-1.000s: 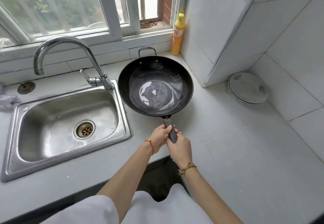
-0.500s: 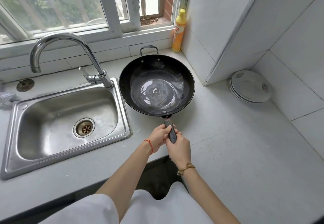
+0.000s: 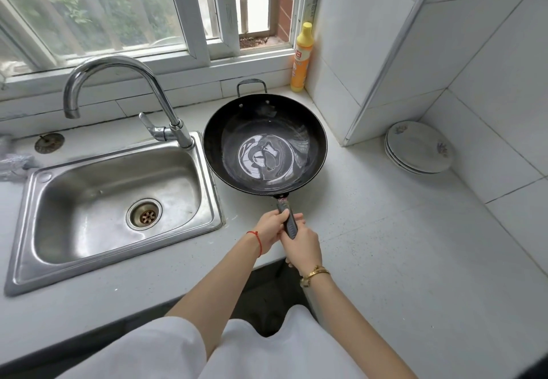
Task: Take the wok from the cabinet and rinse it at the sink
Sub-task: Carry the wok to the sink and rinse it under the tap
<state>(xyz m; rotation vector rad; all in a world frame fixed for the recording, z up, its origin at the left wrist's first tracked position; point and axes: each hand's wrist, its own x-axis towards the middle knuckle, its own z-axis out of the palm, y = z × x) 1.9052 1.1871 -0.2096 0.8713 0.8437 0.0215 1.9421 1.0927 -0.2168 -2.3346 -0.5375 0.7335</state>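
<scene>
The round black metal wok point(image 3: 264, 144), with water pooled in its bottom, sits just ahead of both hands, over the pale speckled stone countertop point(image 3: 385, 245) and just right of the sink; whether it rests on the counter or is lifted clear, I cannot tell. Far to the left of the hands lies the rectangular stainless-steel sink point(image 3: 98, 201), its round drain point(image 3: 144, 214) showing in the basin. Ahead and left of the hands, the curved chrome tap point(image 3: 124, 91) arches over the sink. The left hand point(image 3: 271, 229), a red string at its wrist, curls round the wok's dark straight handle point(image 3: 287, 218); the right hand point(image 3: 304, 248), with a gold bracelet, clasps the same handle just behind it. Ahead and right of the hands, a tall yellow plastic bottle point(image 3: 302, 57) stands in the tiled corner. Well to their right, a short stack of white patterned plates point(image 3: 418, 147) rests against the wall.
</scene>
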